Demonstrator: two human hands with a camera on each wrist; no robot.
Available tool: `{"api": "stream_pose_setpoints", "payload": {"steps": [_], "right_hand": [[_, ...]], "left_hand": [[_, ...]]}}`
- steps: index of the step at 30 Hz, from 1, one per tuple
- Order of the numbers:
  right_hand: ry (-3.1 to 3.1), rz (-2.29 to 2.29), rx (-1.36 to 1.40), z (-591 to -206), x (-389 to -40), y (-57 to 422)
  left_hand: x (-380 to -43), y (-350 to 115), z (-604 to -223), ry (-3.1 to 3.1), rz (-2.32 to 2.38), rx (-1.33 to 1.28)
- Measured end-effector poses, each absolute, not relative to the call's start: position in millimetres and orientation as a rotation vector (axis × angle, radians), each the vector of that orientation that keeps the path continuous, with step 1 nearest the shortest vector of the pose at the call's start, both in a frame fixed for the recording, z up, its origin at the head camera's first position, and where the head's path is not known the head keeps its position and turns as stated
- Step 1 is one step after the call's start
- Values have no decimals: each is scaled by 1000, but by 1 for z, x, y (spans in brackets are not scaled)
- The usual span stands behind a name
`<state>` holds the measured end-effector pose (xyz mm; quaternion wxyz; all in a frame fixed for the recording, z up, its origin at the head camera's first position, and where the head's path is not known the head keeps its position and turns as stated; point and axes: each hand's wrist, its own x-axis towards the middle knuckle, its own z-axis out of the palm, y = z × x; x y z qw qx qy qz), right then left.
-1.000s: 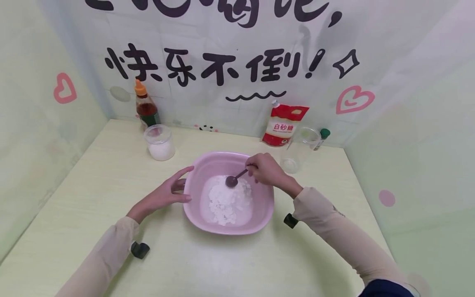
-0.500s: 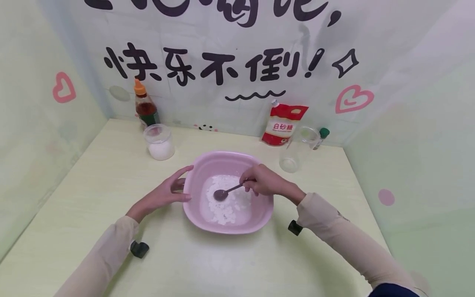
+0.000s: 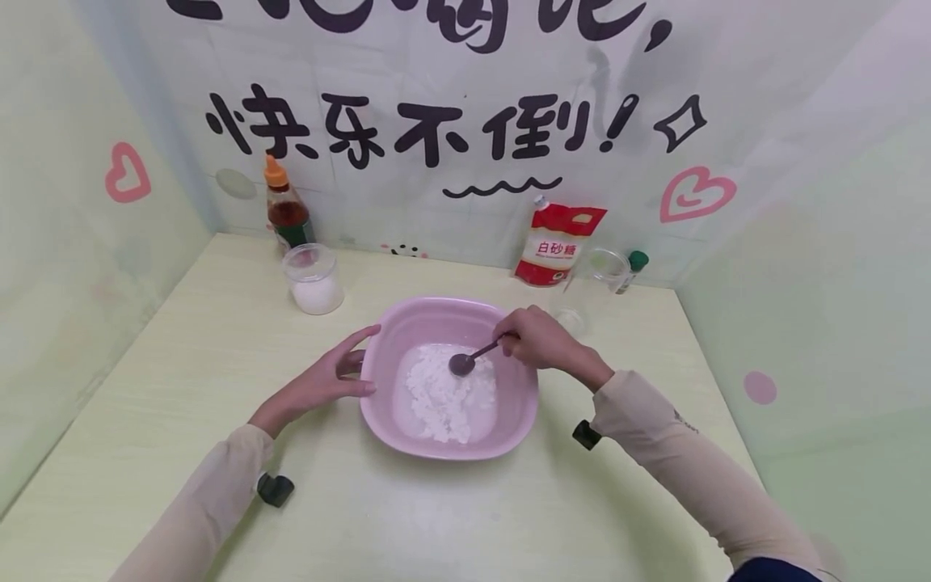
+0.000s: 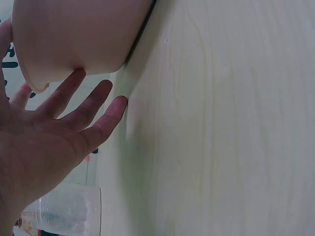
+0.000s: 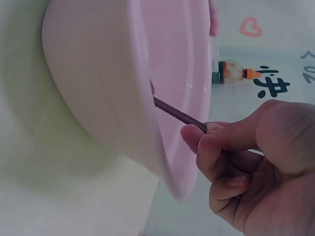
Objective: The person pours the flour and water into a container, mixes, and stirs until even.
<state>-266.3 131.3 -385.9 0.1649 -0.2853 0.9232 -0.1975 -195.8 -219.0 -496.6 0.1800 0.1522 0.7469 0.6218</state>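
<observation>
A pink square-sided basin [image 3: 449, 449] stands on the table with lumpy white powder [image 3: 439, 404] across its bottom. My left hand [image 3: 330, 372] rests against the basin's left side, fingers spread and fairly straight; in the left wrist view one fingertip touches the outer wall, while two others extend below the basin's edge. Over the basin's right rim, my right hand [image 3: 538, 338] pinches a dark spoon [image 3: 461, 365] by its handle between thumb and fingers. The spoon's bowl overlaps the powder's back part in the head view; in the right wrist view the basin wall hides it.
Behind the basin on the left are a clear jar [image 3: 316, 287] of white grains and an orange-capped sauce bottle [image 3: 287, 214]. At the back right stand a red sugar pouch [image 3: 556, 246], a clear container [image 3: 607, 271] and a green-capped bottle [image 3: 637, 262]. Walls enclose three sides.
The spoon has swept toward the front left over the powder, then back toward the upper right, along with my right hand. My left hand and the basin stay in place.
</observation>
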Motion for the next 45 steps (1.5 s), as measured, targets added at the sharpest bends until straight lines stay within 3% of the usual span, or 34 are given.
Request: {"api": "stream_pose_setpoints", "payload": {"steps": [12,26,37,45], "right_hand": [[2565,-587,-818,-391,-249,123],[2742,-409,-744,-386,-260,133],[2727,-524,-955,-399,-256,107],[2526,-519,-959,-391,-249,118]], "left_hand": [[-197,-217,-499,2115,1765,432],[-196,-217,-499,2118,1763,428],[-197,-216,-500,2107,1767,424],[-197,-217,-499,2116,1760,425]]}}
